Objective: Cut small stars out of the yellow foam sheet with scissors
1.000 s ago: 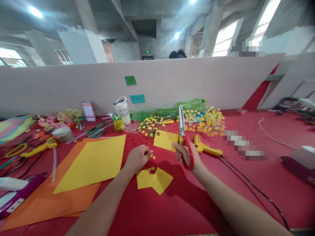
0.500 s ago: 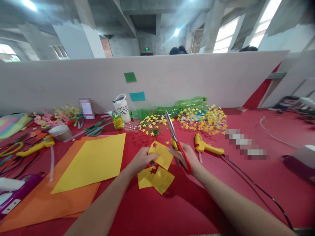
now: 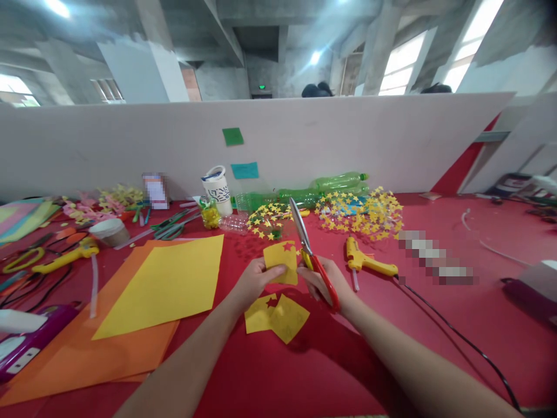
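Between the thumb and fingers of my left hand (image 3: 253,283) is a small yellow square of paper or felt (image 3: 275,260), with star-shaped holes near its top right corner. My right hand (image 3: 328,283) is closed around red-handled scissors (image 3: 325,280), whose blades point up and away, just right of the square. Two more yellow squares (image 3: 290,320) lie overlapping on the red table (image 3: 270,380) below my hands; a star is cut out of the left one. Yellow stars (image 3: 263,223) are strewn beyond my hands.
Large yellow (image 3: 174,284) and orange sheets (image 3: 56,363) lie at left, near a purple power strip (image 3: 41,342). A yellow glue gun (image 3: 368,262) with a black cord lies right. Green plastic bottles (image 3: 339,181) and a white cup (image 3: 219,194) stand before the white partition (image 3: 174,139).
My left hand has turned the yellow square, so its star-shaped cutout has swung from the upper left to the upper right. My right hand and the scissors have hardly moved.
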Available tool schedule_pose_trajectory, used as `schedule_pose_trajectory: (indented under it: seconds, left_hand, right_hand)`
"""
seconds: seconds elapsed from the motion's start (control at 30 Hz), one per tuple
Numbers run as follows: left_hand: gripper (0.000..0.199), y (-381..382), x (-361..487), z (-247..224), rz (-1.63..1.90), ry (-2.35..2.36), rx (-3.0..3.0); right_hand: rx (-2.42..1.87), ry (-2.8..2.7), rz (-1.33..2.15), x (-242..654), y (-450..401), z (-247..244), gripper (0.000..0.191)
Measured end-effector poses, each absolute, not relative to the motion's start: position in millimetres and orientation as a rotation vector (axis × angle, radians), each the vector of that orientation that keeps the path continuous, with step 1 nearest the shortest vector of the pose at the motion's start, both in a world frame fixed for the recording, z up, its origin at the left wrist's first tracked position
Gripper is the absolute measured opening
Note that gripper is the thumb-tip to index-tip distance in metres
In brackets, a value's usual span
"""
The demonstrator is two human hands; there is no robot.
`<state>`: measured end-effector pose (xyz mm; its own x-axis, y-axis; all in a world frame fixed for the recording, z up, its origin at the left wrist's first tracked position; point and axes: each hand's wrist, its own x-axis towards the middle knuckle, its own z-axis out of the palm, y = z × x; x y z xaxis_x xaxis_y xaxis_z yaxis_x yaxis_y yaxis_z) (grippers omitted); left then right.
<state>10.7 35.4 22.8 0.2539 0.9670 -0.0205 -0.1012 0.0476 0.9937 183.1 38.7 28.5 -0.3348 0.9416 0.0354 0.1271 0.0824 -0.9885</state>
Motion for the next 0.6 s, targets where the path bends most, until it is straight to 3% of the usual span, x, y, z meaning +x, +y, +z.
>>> schedule_pose_trajectory:
  seconds: [0.27,0.6]
  left_hand:
    - [0.024,52,-10,24,1.539,1.017,0.979]
    - [0.028,55,-19,31,1.759,1.028,0.909]
  right_hand:
    - [-1.217,-1.946,1.054,190,41,28,0.039]
    - [-1.279,-2.238,0.846,192,40,20,0.041]
